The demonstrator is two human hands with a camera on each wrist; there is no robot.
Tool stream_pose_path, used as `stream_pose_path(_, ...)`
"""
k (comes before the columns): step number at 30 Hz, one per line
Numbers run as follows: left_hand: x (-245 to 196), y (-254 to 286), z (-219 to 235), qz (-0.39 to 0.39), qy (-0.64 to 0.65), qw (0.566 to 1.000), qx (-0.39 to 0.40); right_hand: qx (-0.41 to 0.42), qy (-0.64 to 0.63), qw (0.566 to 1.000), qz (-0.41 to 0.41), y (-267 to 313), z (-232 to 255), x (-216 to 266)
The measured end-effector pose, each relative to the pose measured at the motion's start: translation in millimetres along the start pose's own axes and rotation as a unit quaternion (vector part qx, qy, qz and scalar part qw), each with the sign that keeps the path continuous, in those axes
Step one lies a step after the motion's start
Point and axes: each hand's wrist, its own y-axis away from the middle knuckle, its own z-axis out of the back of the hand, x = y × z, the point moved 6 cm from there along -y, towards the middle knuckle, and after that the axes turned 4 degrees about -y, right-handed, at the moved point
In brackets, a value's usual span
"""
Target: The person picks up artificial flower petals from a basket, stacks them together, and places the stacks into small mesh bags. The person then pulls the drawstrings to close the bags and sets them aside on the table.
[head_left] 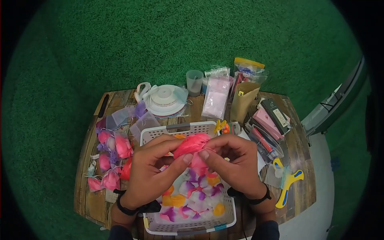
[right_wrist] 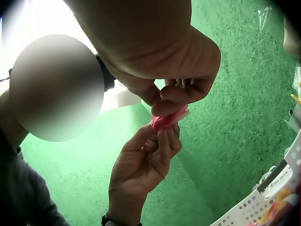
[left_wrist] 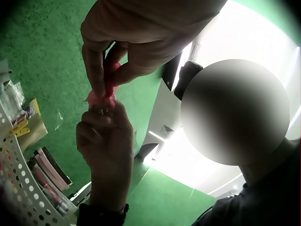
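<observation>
A bright pink bundle of soft petals [head_left: 190, 147] is pinched between both hands over the white basket [head_left: 153, 131]. My left hand [head_left: 157, 163] holds its left side, thumb at the front. From the right, my right hand [head_left: 235, 163] pinches the bundle with thumb and fingers, the two thumbs close together. In the left wrist view, pink material [left_wrist: 112, 79] shows between the fingertips of both hands, and likewise the pink piece [right_wrist: 167, 120] in the right wrist view. Loose petals [head_left: 197, 195] in purple-white, orange and pink lie in the basket below.
Filled pink pouches [head_left: 123, 146] and sheer purple bags lie at the left. Behind the basket stand a ribbon spool [head_left: 165, 96], a grey cup [head_left: 194, 83], plastic packets [head_left: 217, 96] and a brown paper bag [head_left: 244, 102]. A yellow-blue tool [head_left: 285, 196] lies at the right.
</observation>
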Motion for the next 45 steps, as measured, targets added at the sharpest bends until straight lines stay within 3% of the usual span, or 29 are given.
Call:
stream_pose_path(10, 4, 0, 1, 0.008, -0.004, 1.0, -0.007, 0.011, 0.025, 0.999, 0.03, -2, 0, -2)
stream_pose_path(12, 2, -1, 1, 0.001, -0.02, 1.0, -0.006, 0.022, -0.044, 0.997, -0.067, -1, -3, -5)
stream_pose_path(14, -4, 2, 1, -0.028, -0.083, 0.996, -0.029, 0.014, -0.051, 0.997, -0.064, -2, -2, -6)
stream_pose_path(19, -3, 3, 1, -0.013, -0.075, 0.997, -0.026, -0.018, -0.06, 0.996, -0.059, 0, -2, -5)
stream_pose_path(24, 0, 3, -2, 0.001, -0.042, 0.999, -0.014, -0.023, 0.011, 0.999, 0.04, -1, 5, -7)
stream_pose_path(28, 1, 2, 0, 0.017, -0.025, 0.999, -0.02, 0.005, -0.009, 0.994, 0.112, -3, 8, 3)
stream_pose_path(30, -1, 1, 5, 0.011, -0.025, 0.999, -0.028, -0.01, -0.105, 0.994, 0.007, -1, 9, 7)
stream_pose_path(33, -2, 2, 7, 0.014, -0.052, 0.998, -0.014, -0.022, -0.134, 0.989, -0.051, 2, 12, 16)
stream_pose_path(36, -1, 1, 7, 0.0, -0.043, 0.999, -0.028, 0.052, -0.154, 0.985, -0.053, 4, 11, 17)
stream_pose_path(42, -1, 2, 8, -0.007, -0.036, 0.998, -0.054, 0.001, -0.221, 0.97, -0.099, 10, -9, 21)
stream_pose_path(45, -1, 4, 9, -0.007, -0.06, 0.997, -0.052, 0.012, -0.224, 0.972, -0.068, 11, -5, 7)
